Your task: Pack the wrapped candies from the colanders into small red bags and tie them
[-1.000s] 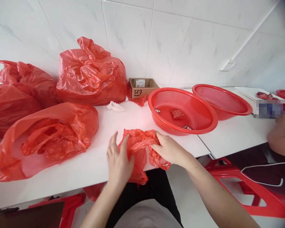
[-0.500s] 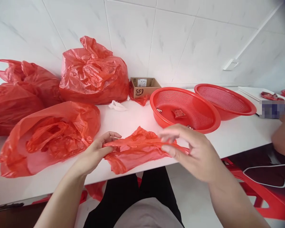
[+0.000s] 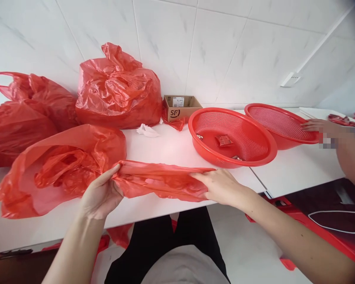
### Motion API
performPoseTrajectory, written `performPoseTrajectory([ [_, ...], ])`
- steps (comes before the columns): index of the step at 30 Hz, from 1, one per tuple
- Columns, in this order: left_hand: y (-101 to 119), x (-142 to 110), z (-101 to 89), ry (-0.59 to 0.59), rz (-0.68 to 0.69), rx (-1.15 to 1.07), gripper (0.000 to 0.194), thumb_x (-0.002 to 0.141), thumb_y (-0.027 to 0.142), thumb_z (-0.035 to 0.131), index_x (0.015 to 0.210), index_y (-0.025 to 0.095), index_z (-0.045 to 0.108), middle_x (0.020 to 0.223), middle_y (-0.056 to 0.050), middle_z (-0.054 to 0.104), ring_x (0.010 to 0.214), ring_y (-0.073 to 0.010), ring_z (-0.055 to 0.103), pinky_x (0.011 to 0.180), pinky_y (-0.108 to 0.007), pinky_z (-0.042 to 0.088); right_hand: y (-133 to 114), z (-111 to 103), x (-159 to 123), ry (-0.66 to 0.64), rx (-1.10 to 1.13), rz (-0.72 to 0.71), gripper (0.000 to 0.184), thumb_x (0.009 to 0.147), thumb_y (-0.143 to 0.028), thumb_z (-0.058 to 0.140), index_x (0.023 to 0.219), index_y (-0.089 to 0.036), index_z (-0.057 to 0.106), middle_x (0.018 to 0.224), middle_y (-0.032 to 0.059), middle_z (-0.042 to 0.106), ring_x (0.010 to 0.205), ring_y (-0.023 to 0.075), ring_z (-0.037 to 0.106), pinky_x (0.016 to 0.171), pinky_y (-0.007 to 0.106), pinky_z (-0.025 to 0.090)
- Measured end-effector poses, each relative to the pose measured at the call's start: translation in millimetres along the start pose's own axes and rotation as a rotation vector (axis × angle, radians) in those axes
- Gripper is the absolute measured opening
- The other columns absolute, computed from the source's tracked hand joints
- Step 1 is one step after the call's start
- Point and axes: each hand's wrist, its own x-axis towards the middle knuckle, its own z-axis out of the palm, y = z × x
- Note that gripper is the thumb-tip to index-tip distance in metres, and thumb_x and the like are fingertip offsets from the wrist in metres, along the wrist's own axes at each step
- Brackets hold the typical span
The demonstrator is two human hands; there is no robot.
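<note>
While the left hand (image 3: 103,195), half curled, pinches 1 end of a red plastic bag (image 3: 159,179) at the frame's centre and the closed right hand (image 3: 223,187) grips the other, a red basket (image 3: 248,136) right of centre holds a packet (image 3: 224,140) and 2 small pieces (image 3: 237,157). Lower left, an open bag (image 3: 108,138) contains crumpled plastic (image 3: 66,169).

SF box (image 3: 175,114) nr tiled wall (image 3: 225,47), btwn big red bag (image 3: 118,96) & front basket (image 3: 250,145). White scrap (image 3: 148,131) on surface (image 3: 165,146), just in front of box. Front basket holds red pkt (image 3: 224,140); 2nd basket (image 3: 279,121) beside it, to R. Socket (image 3: 292,79) on wall, upper R.
</note>
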Motion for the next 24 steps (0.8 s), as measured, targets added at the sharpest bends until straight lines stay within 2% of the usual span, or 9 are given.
performPoseTrajectory([
  [3,-8.2,0.0,6.9,-0.016,0.002,0.0,0.023,0.071,0.015,0.072,0.089,0.02,0.059,0.076,0.003,0.062,0.065,-0.01,0.062,0.061,-0.019,0.054,-1.8,-11.4,-5.8,0.033,-0.018,0.142,0.053,0.087,-0.047,0.059,0.133,-0.021,0.059,0.094,0.0125,0.075,0.088,0.034,0.07,0.068,0.038,0.048],
  [6,-20.9,-5.2,13.2,-0.096,0.117,0.13,0.036,0.066,0.014,0.081,0.086,0.022,0.052,0.081,0.006,0.057,0.064,-0.0067,0.057,0.059,-0.016,0.049,-8.5,-17.2,-6.9,0.158,0.016,0.206,0.043,0.095,-0.047,0.049,0.125,-0.019,0.063,0.091,0.0121,0.074,0.083,0.031,0.069,0.065,0.036,0.046],
  [9,-32.9,-10.2,18.2,-0.184,0.234,0.329,0.035,0.071,0.022,0.078,0.083,0.022,0.045,0.097,0.003,0.058,0.069,-0.0073,0.057,0.062,-0.019,0.048,-22.2,-12.7,-1.7,0.29,0.117,0.057,0.03,0.1,-0.033,0.042,0.11,-0.02,0.067,0.09,0.0087,0.072,0.081,0.0237,0.068,0.065,0.031,0.044],
  [12,-38.2,-14.1,21.7,-0.19,0.266,0.428,0.035,0.075,0.027,0.073,0.082,0.023,0.04,0.098,0.001,0.058,0.064,-0.008,0.054,0.057,-0.02,0.045,-30.3,-0.7,12.9,0.244,0.181,-0.163,0.027,0.099,-0.019,0.041,0.1,-0.019,0.068,0.088,0.0073,0.07,0.081,0.0199,0.065,0.07,0.03,0.045],
  [14,-36.5,-18.2,21.5,-0.221,0.254,0.468,0.032,0.08,0.029,0.069,0.084,0.024,0.038,0.085,0.005,0.053,0.056,-0.0071,0.046,0.051,-0.018,0.039,-25.9,7.4,25.4,0.203,0.161,-0.254,0.025,0.094,-0.014,0.048,0.106,-0.02,0.068,0.104,0.0098,0.069,0.098,0.023,0.063,0.083,0.035,0.047],
  [16,-31.3,-24.0,18.3,-0.313,0.224,0.558,0.026,0.086,0.03,0.064,0.086,0.025,0.039,0.073,0.007,0.044,0.052,-0.0072,0.039,0.047,-0.017,0.033,-14.7,13.1,35.6,0.168,0.129,-0.251,0.04,0.084,-0.017,0.063,0.124,-0.023,0.063,0.132,0.0133,0.057,0.124,0.0316,0.051,0.1,0.045,0.042],
  [18,-24.5,-29.6,12.2,-0.48,0.195,0.742,0.014,0.089,0.031,0.059,0.088,0.025,0.046,0.072,0.006,0.046,0.056,-0.0093,0.043,0.052,-0.018,0.039,-2.0,15.7,41.3,0.08,0.127,-0.191,0.077,0.07,-0.027,0.078,0.141,-0.028,0.049,0.151,0.0142,0.038,0.139,0.0411,0.033,0.107,0.055,0.035],
  [21,-17.8,-31.4,2.1,-0.688,0.208,1.075,0.015,0.091,0.032,0.053,0.094,0.026,0.066,0.094,-0.003,0.062,0.078,-0.0168,0.061,0.071,-0.026,0.051,9.6,15.6,42.3,-0.083,0.146,-0.104,0.108,0.057,-0.036,0.085,0.151,-0.033,0.033,0.157,0.0146,0.03,0.141,0.0473,0.027,0.106,0.061,0.035],
  [24,-19.0,-22.5,-1.4,-0.428,0.434,1.384,0.033,0.092,0.033,0.044,0.113,0.029,0.07,0.132,-0.009,0.057,0.09,-0.0242,0.068,0.079,-0.036,0.055,7.5,13.0,38.1,-0.152,0.181,-0.105,0.101,0.062,-0.035,0.081,0.151,-0.036,0.034,0.153,0.0137,0.039,0.135,0.0444,0.041,0.103,0.059,0.041],
])
